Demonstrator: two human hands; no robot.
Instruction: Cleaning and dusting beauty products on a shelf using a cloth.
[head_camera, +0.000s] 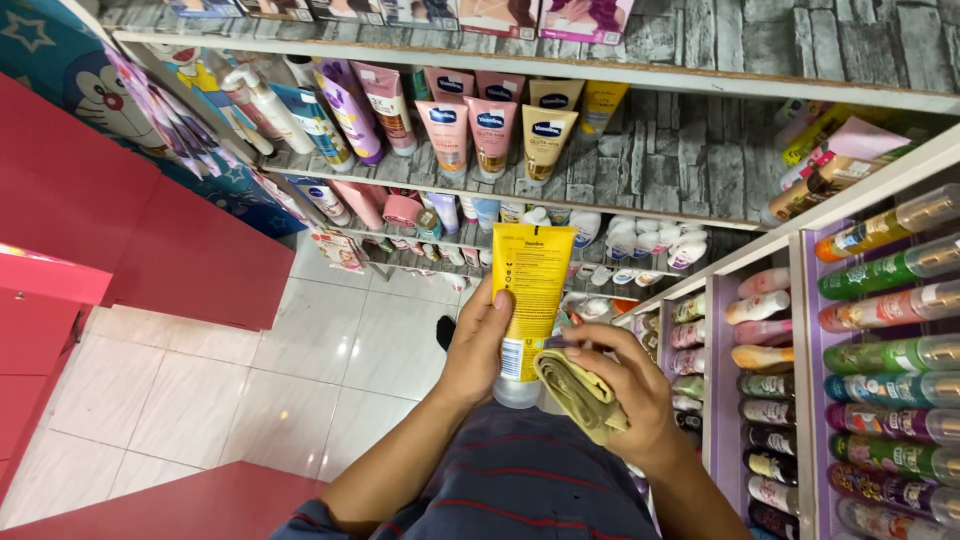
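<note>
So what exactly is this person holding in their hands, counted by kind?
Yellow tube, cap down, in the left hand: 1
Folded olive-yellow cloth, in the right hand: 1
Total: 2

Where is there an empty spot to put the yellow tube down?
The left hand holds the yellow plastic tube; the right hand holds a folded olive cloth. The grey shelves are packed with tubes and bottles edge to edge. The only bare room is the white tiled floor between the red counter and the shelves.
</note>
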